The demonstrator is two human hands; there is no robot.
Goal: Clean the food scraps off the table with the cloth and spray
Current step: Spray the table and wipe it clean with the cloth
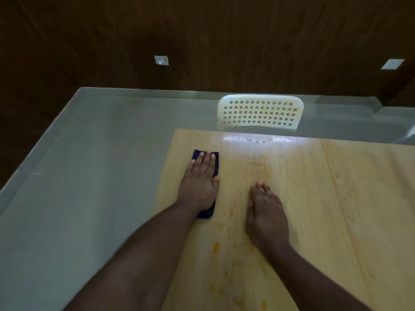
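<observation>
single head-worn wide-angle view, looking forward and steeply down, close above the table. chair at 12 o'clock beyond the far edge; floor toward 9 o'clock.

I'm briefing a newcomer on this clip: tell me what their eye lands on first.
The left hand pressed flat on a dark blue folded cloth near the left edge of the pale wooden table. Next, orange smears on the near tabletop and the white perforated plastic chair at the far edge.

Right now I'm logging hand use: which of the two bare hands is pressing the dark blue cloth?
The left hand lies flat on the dark blue cloth; the right hand rests on bare wood.
</observation>
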